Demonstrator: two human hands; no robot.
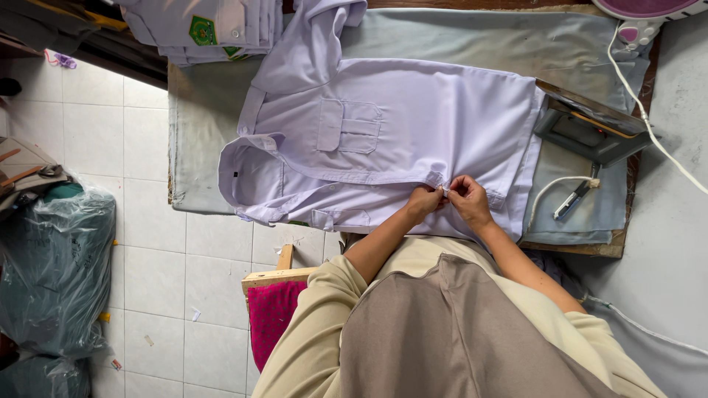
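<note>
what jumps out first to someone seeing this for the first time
A pale lilac shirt lies spread flat across the padded table in the middle of the view, chest pocket up. At its near edge the left hand and right hand meet, pinching the placket. Next comes the stack of folded shirts at the table's far left corner, then the bright pink cushion on the stool below.

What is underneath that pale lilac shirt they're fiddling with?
The shirt lies on a grey-blue padded cloth covering the table. Both hands pinch its front edge. Whatever the cloth hides beneath the shirt cannot be seen.
</note>
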